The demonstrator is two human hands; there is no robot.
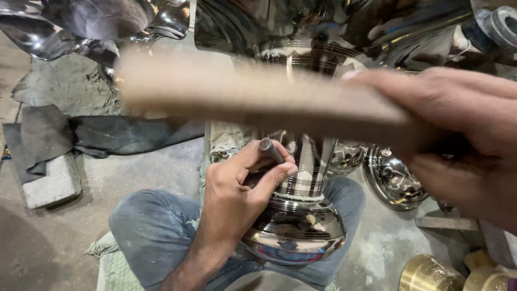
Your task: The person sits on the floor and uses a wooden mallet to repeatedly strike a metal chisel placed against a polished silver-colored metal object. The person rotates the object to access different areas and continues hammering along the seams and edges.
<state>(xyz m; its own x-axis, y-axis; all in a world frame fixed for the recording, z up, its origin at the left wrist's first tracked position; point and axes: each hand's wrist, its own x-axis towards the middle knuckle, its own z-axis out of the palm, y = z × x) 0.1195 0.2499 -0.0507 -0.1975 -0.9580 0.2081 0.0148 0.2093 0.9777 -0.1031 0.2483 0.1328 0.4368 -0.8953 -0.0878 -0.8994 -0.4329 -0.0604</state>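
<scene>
Punch (pixel 271 151), short and dark, pinched between thumb and fingers of left hand (pixel 237 199), tip set against neck of polished metal vase (pixel 296 221) resting on lap, near centre. Wooden stick (pixel 253 99), blurred, gripped at its right end in closed right hand (pixel 458 134), raised across far side. Vase probably heavy, stiff, slippery, easily dented; best steadied round narrow neck.
</scene>
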